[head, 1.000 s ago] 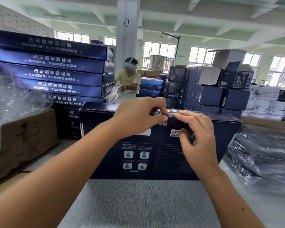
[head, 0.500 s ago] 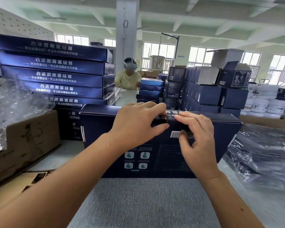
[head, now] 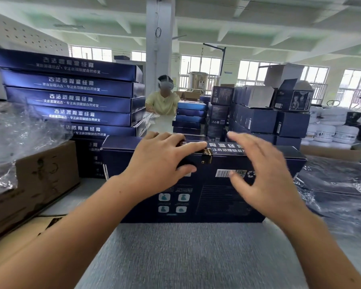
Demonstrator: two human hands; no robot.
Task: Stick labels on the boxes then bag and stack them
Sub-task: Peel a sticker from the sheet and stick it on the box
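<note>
Dark blue box (head: 213, 201) stands on edge, white barcode (head: 223, 173) showing.

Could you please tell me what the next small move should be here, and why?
Probably take the box with the right hand: the label already sits over its top edge at the left hand, and the right hand is open and free.

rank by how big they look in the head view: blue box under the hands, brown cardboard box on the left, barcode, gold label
1. blue box
2. brown cardboard box, cut off at the frame edge
3. barcode and gold label: both small, too alike to rank
</note>
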